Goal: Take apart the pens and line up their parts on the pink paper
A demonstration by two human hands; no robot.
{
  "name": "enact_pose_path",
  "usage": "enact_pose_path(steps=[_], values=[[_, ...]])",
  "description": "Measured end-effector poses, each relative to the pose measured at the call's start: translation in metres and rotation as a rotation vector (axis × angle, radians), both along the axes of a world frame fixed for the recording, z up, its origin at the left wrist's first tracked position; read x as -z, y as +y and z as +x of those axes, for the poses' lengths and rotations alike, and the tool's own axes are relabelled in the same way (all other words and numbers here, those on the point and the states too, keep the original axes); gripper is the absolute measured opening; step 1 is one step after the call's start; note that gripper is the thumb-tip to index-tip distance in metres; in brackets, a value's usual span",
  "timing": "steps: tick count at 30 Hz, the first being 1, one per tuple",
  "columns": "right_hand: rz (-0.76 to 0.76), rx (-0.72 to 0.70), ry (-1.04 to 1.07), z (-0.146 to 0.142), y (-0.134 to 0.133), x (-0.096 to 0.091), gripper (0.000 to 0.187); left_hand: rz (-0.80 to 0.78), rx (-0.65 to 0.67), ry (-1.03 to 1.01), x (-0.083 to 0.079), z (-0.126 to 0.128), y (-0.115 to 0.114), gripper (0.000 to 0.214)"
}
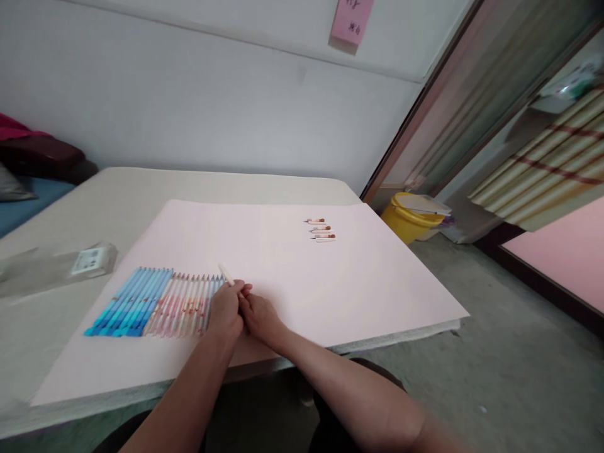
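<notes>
My left hand [227, 307] is closed around a slim whitish pen [226, 274], whose pale end points up and to the left. Pressed close against it, my right hand [257, 313] has its fingers curled at the pen's lower end, which the hands hide. Just left of my hands lies a tidy row of pens: several blue ones [129, 301] and, beside them, several whitish ones with pink and red patterns [182, 305]. Farther back on the pale pink sheet [264, 245] lie three small pen parts with brown ends [323, 237], each with a thin white strip alongside.
A clear plastic bag with a white label [89, 260] lies on the table [127, 189] at left. Beyond the table's right side stands a yellow bucket [409, 217]. A pale wall [212, 100] rises behind the table, with a pink note [352, 22] on it.
</notes>
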State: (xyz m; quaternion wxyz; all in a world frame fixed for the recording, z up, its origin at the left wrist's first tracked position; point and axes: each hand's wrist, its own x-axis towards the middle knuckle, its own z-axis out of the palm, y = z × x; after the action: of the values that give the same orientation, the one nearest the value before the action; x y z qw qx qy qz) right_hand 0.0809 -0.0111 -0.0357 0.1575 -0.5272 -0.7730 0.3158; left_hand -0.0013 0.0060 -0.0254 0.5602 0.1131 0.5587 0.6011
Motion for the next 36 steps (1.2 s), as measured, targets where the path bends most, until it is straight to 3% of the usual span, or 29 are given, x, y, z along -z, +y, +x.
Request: enact_pose_path(steps=[36], values=[[0.036, -0.028, -0.014, -0.0010, 0.0007, 0.0036, 0.055, 0.012, 0.007, 0.005, -0.0019, 0.0001, -0.0016, 0.007]])
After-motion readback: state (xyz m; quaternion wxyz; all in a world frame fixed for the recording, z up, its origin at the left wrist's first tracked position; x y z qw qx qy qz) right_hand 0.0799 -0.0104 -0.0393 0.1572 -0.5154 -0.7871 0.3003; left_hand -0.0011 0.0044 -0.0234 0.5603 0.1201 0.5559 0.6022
